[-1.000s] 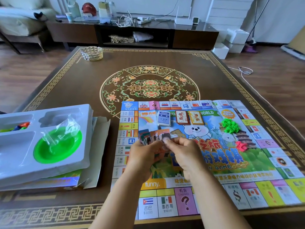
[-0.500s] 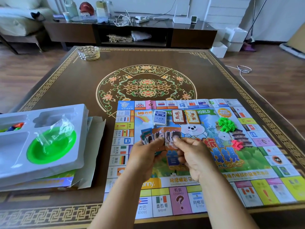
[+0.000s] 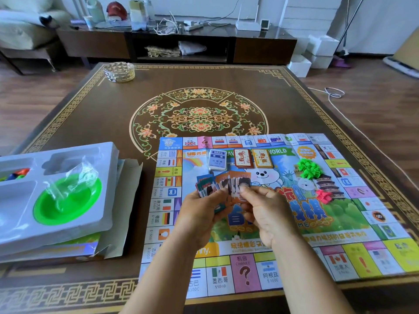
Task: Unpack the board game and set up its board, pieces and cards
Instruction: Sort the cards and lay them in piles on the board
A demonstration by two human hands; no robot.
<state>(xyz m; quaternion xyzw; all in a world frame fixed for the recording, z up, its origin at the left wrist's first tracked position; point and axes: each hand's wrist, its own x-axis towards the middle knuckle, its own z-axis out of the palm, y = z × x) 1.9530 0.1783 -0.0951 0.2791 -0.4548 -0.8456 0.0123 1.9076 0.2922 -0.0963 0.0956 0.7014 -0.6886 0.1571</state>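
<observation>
Nearest, over the middle of the board (image 3: 249, 275), the left hand (image 3: 199, 214) grips a fan of play money (image 3: 217, 184), spread so each note shows; the right hand (image 3: 265, 211) pinches one note, probably to sort it. Beyond, three card decks (image 3: 242, 158) lie in a row, green houses (image 3: 309, 169) to their right. Left of the board, the box tray (image 3: 106, 159) rests on the worktop (image 3: 204, 80)

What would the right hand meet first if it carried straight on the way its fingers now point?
The right hand points up-left into the fanned cards it already pinches; past them, probably the blue-white card stack on the board, though depth is unclear.
</observation>
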